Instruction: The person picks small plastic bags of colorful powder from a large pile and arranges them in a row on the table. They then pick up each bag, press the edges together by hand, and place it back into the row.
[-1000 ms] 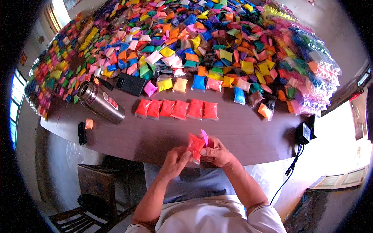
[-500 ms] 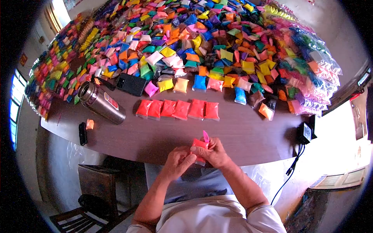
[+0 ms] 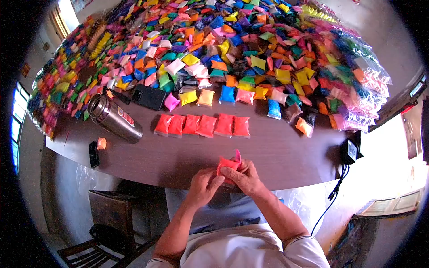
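Steel shows first at the left: one flask lies on its side on the brown table, with one small black device and one orange scrap near the edge beside it. One black phone lies just behind the flask. Toward the middle, six red-orange packets sit in a row, touching side to side. Behind them a heap of coloured packets, too many to count, covers the far table.

At the near edge, the left hand and the right hand meet over one red-orange packet; both hands' fingers are pinched on it, held just above the table edge. One pink piece sticks up behind the packet, by the right hand. Far right, one black adapter sits at the table edge, its cable hanging down.
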A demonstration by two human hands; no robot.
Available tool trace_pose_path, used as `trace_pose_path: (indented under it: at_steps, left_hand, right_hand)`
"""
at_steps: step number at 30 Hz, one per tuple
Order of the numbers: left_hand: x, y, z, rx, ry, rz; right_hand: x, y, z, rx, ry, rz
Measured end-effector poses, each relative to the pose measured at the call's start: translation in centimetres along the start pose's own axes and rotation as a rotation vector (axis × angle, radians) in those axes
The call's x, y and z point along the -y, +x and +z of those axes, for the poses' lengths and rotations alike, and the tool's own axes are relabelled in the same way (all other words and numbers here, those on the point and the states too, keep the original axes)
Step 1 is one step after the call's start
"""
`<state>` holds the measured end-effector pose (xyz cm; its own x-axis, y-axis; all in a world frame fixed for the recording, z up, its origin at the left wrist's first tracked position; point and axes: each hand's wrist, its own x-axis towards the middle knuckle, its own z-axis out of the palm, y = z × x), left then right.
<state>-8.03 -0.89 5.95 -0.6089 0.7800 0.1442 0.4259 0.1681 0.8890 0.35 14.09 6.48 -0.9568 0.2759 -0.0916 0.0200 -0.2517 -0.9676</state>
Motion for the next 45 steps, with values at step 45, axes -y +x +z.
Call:
trace_pose_path:
  at_steps: [45]
  left_hand:
    - [-0.3, -0.1, 0.4, -0.048, 0.101, -0.015]
  right_hand:
    - [0.8, -1.1, -0.2, -0.012, 0.011, 0.076]
